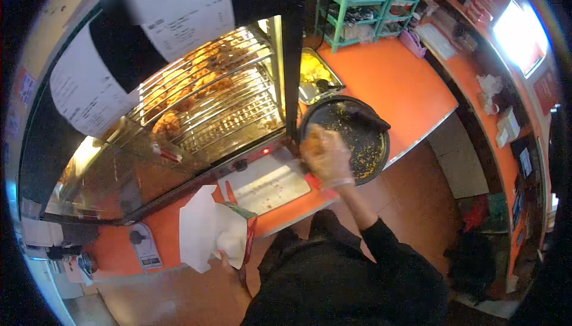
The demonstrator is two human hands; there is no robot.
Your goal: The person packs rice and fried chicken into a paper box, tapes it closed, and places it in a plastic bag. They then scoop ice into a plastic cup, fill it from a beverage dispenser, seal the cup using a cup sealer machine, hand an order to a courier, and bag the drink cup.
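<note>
My right hand [331,160], in a clear plastic glove, is closed around a brown piece of fried chicken [313,142], somewhat blurred. It is over the left part of a round black tray [376,159] scattered with golden crumbs. Low in the view, the fingers of my left hand [224,260] grip an open takeaway box [196,230], white inside with a red outer side. A rounded white shape, perhaps paper, shows in the box. More fried chicken [205,81] lies on wire racks inside a lit warming cabinet [256,153].
A white board [271,183] lies before the cabinet on the orange counter [411,81]. Behind the black tray is a metal pan of yellow food [313,67]. A scale [145,247] stands at left, green shelves [357,13] at the back, a lit screen [521,37] at right.
</note>
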